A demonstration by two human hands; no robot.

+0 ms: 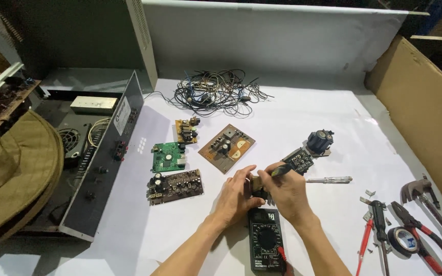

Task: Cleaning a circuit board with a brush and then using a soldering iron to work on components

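My left hand (236,197) grips the near end of a long circuit board assembly (303,156) with black connectors and a dark blue capacitor at its far end. My right hand (287,191) holds a yellow-and-black tool (281,169), its tip pressed against that assembly next to my left fingers. Both hands hover just above a black multimeter (266,240) lying on the white table (292,117). The spot where the tool meets the board is partly hidden by my fingers.
Left of my hands lie a green board (168,156), a dark brown board (176,186), a small yellow board (186,130) and a tan board (226,147). A wire tangle (213,92) sits behind. A clear-handled screwdriver (328,180), pliers (420,232), black tape roll (402,240) and opened amplifier chassis (98,153) surround.
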